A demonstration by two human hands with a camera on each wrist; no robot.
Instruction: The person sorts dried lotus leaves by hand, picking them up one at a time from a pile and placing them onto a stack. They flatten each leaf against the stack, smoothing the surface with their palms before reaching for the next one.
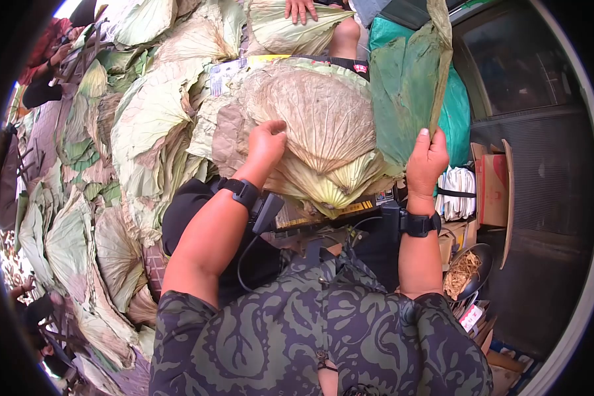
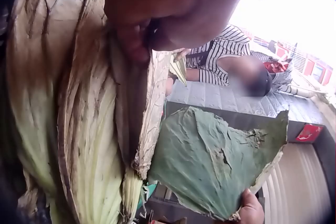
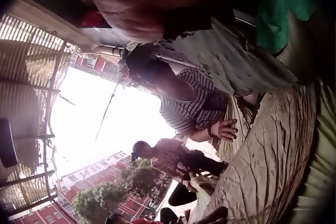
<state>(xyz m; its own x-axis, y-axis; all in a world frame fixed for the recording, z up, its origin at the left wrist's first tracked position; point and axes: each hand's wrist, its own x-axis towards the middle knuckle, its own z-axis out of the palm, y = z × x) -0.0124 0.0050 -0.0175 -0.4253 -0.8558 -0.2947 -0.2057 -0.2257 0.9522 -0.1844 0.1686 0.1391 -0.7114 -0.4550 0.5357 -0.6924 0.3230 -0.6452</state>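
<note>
My right hand (image 1: 428, 162) grips the lower corner of a folded green lotus leaf (image 1: 402, 99), which it holds upright at the right of the pile. The same green leaf (image 2: 210, 155) appears side-on in the left wrist view. In front of me lies a thick pile of dried lotus leaves (image 1: 310, 112), brownish on top and yellow-green toward the near point. At the pile's left side is my left hand (image 1: 267, 148), its fingers curled. The left wrist view shows those fingers (image 2: 136, 45) pinching a brown leaf edge, partly hidden by the hand.
Many more dried leaves (image 1: 152, 132) spread over the left side. Across the pile another person's hand (image 1: 300, 9) rests on a leaf. A teal bag (image 1: 457, 119), a cardboard box (image 1: 494, 188) and a pan of dry brown strips (image 1: 462, 274) stand at the right, beside a dark panel.
</note>
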